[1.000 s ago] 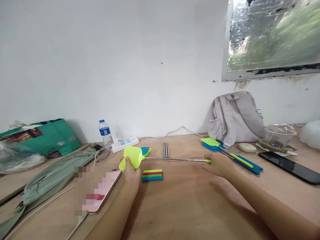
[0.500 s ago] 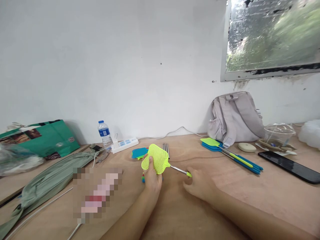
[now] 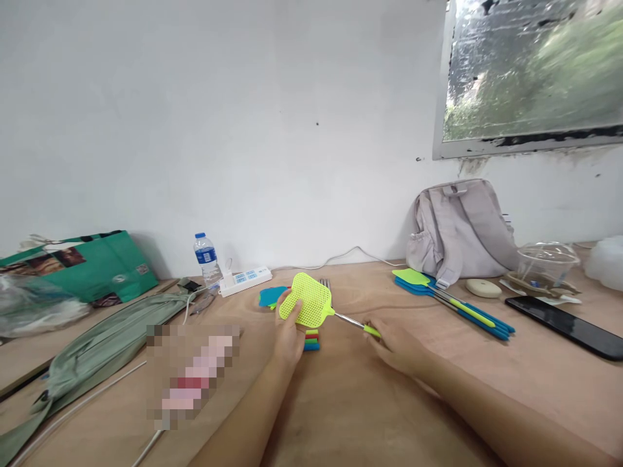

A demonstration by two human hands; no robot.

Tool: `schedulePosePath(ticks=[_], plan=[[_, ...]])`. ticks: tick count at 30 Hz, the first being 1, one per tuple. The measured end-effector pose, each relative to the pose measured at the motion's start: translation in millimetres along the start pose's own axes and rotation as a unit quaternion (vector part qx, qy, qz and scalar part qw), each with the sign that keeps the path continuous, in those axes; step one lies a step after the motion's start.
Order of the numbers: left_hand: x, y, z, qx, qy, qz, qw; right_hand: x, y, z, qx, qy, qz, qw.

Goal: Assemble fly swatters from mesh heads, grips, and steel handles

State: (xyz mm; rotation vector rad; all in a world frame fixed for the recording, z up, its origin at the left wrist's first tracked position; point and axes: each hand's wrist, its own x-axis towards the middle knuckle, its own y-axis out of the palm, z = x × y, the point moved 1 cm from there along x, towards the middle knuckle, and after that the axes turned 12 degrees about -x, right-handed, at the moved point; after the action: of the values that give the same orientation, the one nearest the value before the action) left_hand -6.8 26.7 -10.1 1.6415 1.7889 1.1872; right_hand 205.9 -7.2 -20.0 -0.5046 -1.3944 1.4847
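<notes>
A yellow-green fly swatter (image 3: 311, 299) with a perforated head is held above the table between both hands. My left hand (image 3: 291, 334) grips the head, thumb on its front face. My right hand (image 3: 396, 344) is closed around the yellow-green handle end of its thin metal shaft. Behind the left hand lie a blue swatter head (image 3: 272, 296) and several coloured handle ends (image 3: 312, 341), partly hidden. To the right, a stack of blue and yellow-green fly swatters (image 3: 452, 305) rests on the table.
At the back stand a water bottle (image 3: 206, 258), a white power strip (image 3: 246, 281) and a grey backpack (image 3: 462, 230). A black phone (image 3: 564, 326), white case (image 3: 483, 288) and plastic cup (image 3: 548, 263) lie right. On the left are a green bag (image 3: 104, 266) and a grey-green strap bag (image 3: 117, 337).
My right hand has shifted slightly right and its fingers have closed more around the handle. The swatter has risen slightly, and more of the coloured handle ends beneath it show.
</notes>
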Motion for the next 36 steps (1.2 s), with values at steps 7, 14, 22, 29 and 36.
schedulePosePath(ticks=[7, 14, 22, 29, 36], plan=[[29, -28, -39, 0.020, 0.071, -0.009, 0.997, 5, -28, -79, -0.121, -0.009, -0.092, 0.988], [49, -60, -54, 0.263, 0.101, -0.036, 0.959, -16, -49, -182, -0.250, 0.188, -0.099, 0.944], [51, -70, -53, 0.308, 0.098, -0.139, 0.936, -34, -45, -218, -0.237, 0.313, -0.050, 0.918], [52, -72, -48, 0.319, 0.082, -0.161, 0.930, -32, -48, -194, -0.283, 0.362, -0.028, 0.888], [51, -72, -47, 0.298, 0.068, -0.197, 0.932, -28, -48, -186, -0.242, 0.366, -0.009, 0.898]])
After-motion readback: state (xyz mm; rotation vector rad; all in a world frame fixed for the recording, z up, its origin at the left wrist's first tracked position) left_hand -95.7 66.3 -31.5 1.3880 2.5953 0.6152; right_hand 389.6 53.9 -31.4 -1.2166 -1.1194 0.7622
